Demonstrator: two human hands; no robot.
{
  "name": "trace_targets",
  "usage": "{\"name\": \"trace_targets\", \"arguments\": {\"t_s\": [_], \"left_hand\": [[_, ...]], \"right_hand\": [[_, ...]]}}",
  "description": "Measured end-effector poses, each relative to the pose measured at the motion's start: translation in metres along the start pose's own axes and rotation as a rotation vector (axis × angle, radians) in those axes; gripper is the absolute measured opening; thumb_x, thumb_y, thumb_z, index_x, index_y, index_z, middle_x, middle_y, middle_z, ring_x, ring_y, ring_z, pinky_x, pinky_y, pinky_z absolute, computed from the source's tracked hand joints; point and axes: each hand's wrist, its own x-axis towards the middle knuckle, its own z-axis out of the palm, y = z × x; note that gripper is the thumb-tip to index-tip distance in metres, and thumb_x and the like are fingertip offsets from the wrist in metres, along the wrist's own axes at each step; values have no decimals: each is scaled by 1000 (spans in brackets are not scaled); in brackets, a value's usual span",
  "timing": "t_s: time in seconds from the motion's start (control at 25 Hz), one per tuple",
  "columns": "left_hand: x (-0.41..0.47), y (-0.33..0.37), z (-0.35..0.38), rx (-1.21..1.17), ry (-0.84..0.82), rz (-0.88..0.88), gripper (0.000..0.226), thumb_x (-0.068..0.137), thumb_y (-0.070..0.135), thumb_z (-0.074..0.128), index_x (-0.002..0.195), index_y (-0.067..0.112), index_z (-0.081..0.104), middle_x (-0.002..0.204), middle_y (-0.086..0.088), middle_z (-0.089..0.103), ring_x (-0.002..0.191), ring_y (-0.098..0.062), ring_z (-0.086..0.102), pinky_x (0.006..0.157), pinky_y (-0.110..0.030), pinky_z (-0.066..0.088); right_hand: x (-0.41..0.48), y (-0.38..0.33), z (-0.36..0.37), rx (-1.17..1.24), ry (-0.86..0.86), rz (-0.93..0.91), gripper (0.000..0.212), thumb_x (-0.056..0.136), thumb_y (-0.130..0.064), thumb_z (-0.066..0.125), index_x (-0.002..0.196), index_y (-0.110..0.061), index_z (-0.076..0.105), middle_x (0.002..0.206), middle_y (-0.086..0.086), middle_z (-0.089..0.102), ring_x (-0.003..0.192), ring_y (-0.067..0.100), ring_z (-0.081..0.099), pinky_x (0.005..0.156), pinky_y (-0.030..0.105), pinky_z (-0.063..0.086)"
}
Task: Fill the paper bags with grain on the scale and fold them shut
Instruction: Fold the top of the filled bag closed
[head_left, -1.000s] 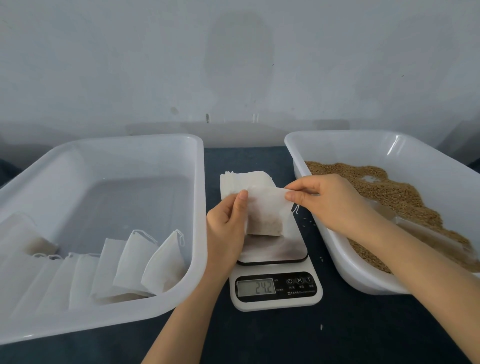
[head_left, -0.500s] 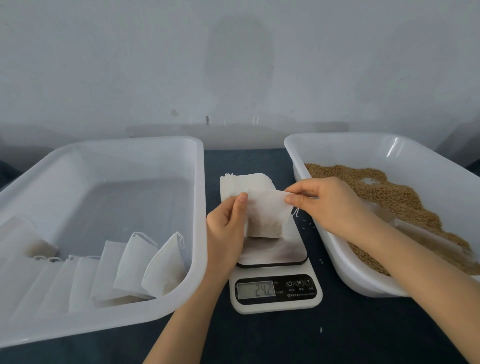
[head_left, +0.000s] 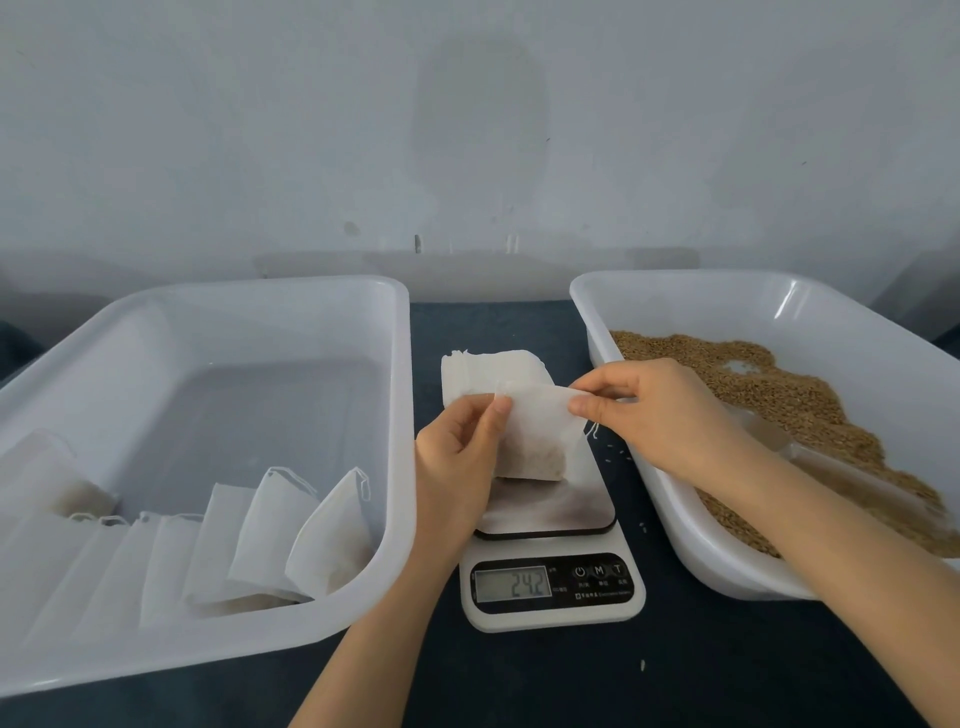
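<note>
a small white paper bag (head_left: 535, 441) with a dark patch of grain showing through its lower half is held upright over the platform of the scale (head_left: 561, 506), in the middle of the dark table (head_left: 701, 675). its lower edge sits low against the platform, though i cannot tell whether it rests there. the left hand (head_left: 457, 457) pinches the bag's upper left edge, thumb in front and fingers curled behind. the right hand (head_left: 654, 415) pinches the upper right corner between thumb and forefinger, the other fingers bent loosely. the top of the bag is stretched flat between the two hands, and a short white string (head_left: 592, 430) dangles from its right side. the scale's display (head_left: 511, 583) at the near end reads 24.2.

just beyond the held bag, a stack of empty bags (head_left: 483, 369) lies flat on the table, partly hidden by it. to the left stands a large white tub (head_left: 402, 395), with a row of filled bags (head_left: 291, 530) leaning one against another along its near side. to the right is a second white tub (head_left: 675, 519), holding a spread of brown grain (head_left: 779, 395). a pale translucent scoop (head_left: 841, 470) lies in the grain past the right wrist. the right forearm crosses over that tub's near rim. a few loose grains (head_left: 642, 664) are scattered on the table between the scale and the right tub. a plain grey wall (head_left: 478, 130) stands behind everything.
</note>
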Motion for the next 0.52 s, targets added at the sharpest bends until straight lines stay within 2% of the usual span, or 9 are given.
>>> {"name": "trace_targets", "arguments": {"t_s": [0.08, 0.16, 0.24, 0.36, 0.44, 0.52], "left_hand": [[1, -1, 2, -46, -35, -26, 7, 88, 33, 64, 89, 29, 69, 84, 12, 72, 81, -3, 68, 73, -18, 53], [0, -2, 3, -43, -50, -49, 4, 86, 28, 68, 90, 27, 69, 85, 9, 73, 82, -8, 70, 78, -30, 56], [-1, -2, 2, -22, -48, -55, 2, 87, 27, 67, 88, 28, 69, 84, 9, 73, 82, -9, 70, 79, -35, 56], [-4, 1, 3, -36, -21, -47, 4, 90, 25, 63, 87, 25, 66, 82, 8, 73, 79, -9, 69, 74, -30, 55], [-9, 9, 9, -49, 19, -36, 4, 91, 22, 62, 88, 20, 64, 80, 1, 71, 74, -14, 67, 66, -26, 54], [-15, 18, 16, -18, 43, -20, 6, 91, 23, 61, 90, 17, 63, 81, -4, 70, 75, -17, 66, 66, -24, 55]], "right_hand": [[0, 0, 0, -6, 5, -2, 7, 84, -32, 67, 88, -33, 72, 82, -20, 70, 78, -11, 61, 62, 3, 41], [0, -2, -2, -16, 2, -9, 7, 84, -30, 67, 88, -30, 73, 83, -19, 70, 79, -11, 60, 64, 4, 40], [-1, -5, -2, -7, -2, -23, 6, 85, -29, 66, 87, -29, 72, 82, -20, 70, 81, -12, 59, 66, 3, 40], [-2, -9, -2, 1, -9, -74, 5, 85, -30, 66, 86, -31, 70, 78, -20, 68, 78, -10, 59, 64, 5, 39], [-4, -11, -3, -8, -60, -97, 6, 84, -35, 66, 90, -37, 67, 78, -20, 67, 75, -8, 58, 62, 6, 40], [-4, -11, -4, -58, -111, -98, 4, 82, -40, 67, 85, -39, 64, 68, -22, 63, 64, -7, 55, 55, 7, 39]]}}
